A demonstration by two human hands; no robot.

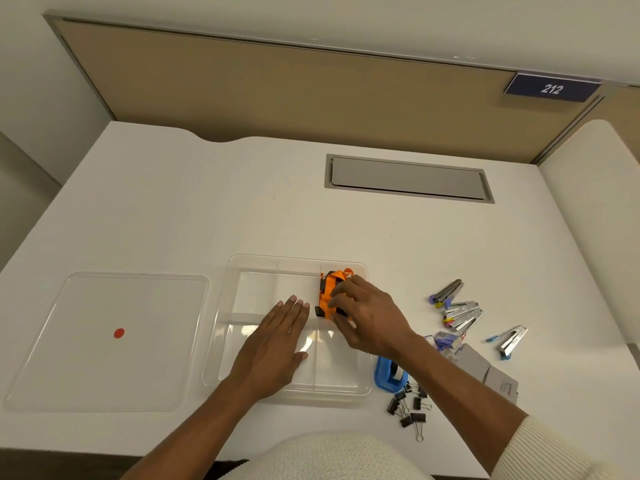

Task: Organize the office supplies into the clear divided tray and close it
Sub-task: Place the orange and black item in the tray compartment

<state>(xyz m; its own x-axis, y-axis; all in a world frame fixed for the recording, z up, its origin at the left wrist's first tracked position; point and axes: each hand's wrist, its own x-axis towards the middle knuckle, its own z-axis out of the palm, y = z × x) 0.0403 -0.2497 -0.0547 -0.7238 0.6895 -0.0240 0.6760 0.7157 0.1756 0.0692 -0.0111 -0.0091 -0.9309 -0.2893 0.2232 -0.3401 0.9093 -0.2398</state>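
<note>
The clear divided tray (242, 268) lies open at the desk's front middle. Its flat clear lid (138, 306), marked with a red dot, rests to the left. Orange and black items (327, 292) sit in the tray's far right compartment, and my right hand (367, 317) curls over them with the fingers touching them. My left hand (273, 344) lies flat with fingers together across the tray's middle. To the right of the tray lie several metal staple removers (459, 311), a blue tape dispenser (388, 375), several black binder clips (410, 407), staple boxes (445, 341) and a grey box (488, 372).
A grey cable hatch (408, 178) is set into the white desk (207, 202) at the back right. A tan partition (277, 84) with a blue "212" sign (550, 88) closes off the back. The desk's front edge runs just before my body.
</note>
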